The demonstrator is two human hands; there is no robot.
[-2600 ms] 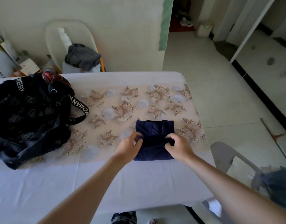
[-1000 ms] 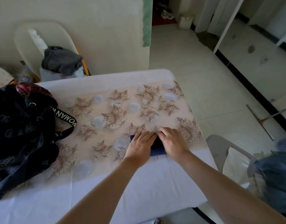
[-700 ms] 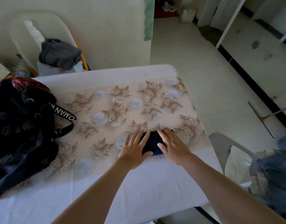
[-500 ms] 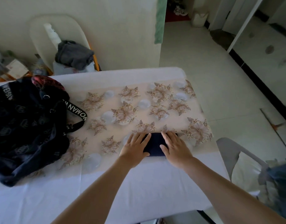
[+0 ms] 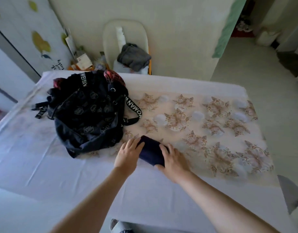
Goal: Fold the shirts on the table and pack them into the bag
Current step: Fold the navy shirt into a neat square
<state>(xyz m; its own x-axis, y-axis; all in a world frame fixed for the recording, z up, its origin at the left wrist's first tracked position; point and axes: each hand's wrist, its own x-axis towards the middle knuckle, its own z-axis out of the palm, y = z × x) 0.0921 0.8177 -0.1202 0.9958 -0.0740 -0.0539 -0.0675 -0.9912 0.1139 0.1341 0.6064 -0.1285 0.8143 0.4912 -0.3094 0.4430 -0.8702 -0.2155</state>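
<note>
A cloth-covered surface [image 5: 77,174] is filling the frame, a black backpack [image 5: 89,111] slumping at centre left. Just beside it, left hand [image 5: 128,157] and right hand [image 5: 174,161] are flanking the folded navy shirt [image 5: 151,153], fingers [image 5: 136,143] curling round its ends, apparently keeping the folds together for packing.

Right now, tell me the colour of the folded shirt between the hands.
Plain dark navy; the folded shirt shows best in the head view.
</note>
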